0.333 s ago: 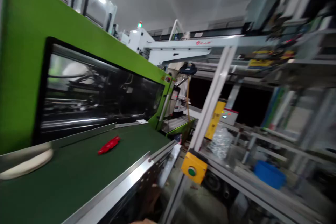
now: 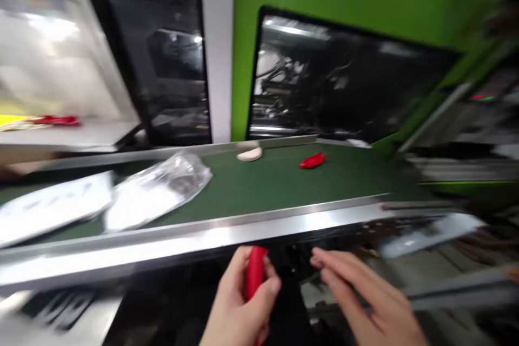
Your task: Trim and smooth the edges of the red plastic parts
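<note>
My left hand (image 2: 239, 303) is wrapped round a smooth red elongated plastic piece (image 2: 254, 273), held upright in front of the conveyor's near rail. To its right, my right hand (image 2: 368, 297) has its fingers brought together in a pinch. Something small and dark may sit at those fingertips, but blur hides what it is. Beyond the hands, another red piece (image 2: 313, 160) lies on the green conveyor belt (image 2: 259, 189). A cream-coloured curved piece (image 2: 250, 154) rests near the belt's far edge.
A metal rail (image 2: 211, 238) runs along the belt's near side. Clear plastic bags (image 2: 158, 189) and a white marked sheet (image 2: 57, 205) lie at the belt's left. Behind stands a green machine (image 2: 245, 65) with a dark window. More red pieces (image 2: 54, 120) sit on a ledge at far left.
My view has swung left and down, so the belt's left part and the bags now show. Both hands have come into view, the left one holding a red piece.
</note>
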Motion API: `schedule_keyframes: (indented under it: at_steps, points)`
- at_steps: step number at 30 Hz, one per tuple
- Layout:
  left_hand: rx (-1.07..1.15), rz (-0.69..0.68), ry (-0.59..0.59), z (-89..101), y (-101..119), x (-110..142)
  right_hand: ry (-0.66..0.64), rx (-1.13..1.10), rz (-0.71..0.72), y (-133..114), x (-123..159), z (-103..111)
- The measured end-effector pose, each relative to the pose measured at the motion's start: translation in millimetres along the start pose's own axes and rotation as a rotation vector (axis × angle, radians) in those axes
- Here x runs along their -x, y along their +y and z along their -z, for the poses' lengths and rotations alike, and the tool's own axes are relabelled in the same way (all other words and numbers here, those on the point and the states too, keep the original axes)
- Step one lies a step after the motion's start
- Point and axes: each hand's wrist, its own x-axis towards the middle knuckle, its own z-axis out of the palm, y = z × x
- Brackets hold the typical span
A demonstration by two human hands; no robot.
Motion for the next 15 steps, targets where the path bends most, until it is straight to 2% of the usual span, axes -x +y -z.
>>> schedule_keyframes:
  at_steps: [6,11,15]
  points:
    - [0.018,0.049,0.02,0.6,10.1,11.1,-0.098,-0.026,0.13,-8.3,-2.6,-14.3]
    - [0.022,0.046,0.034,1.8,10.2,18.0,-0.09,0.058,0.255,-16.0,-10.6,-21.5]
    - [0.028,0.037,0.022,2.0,9.3,18.2,-0.128,0.087,0.287,-19.1,-15.8,-22.9]
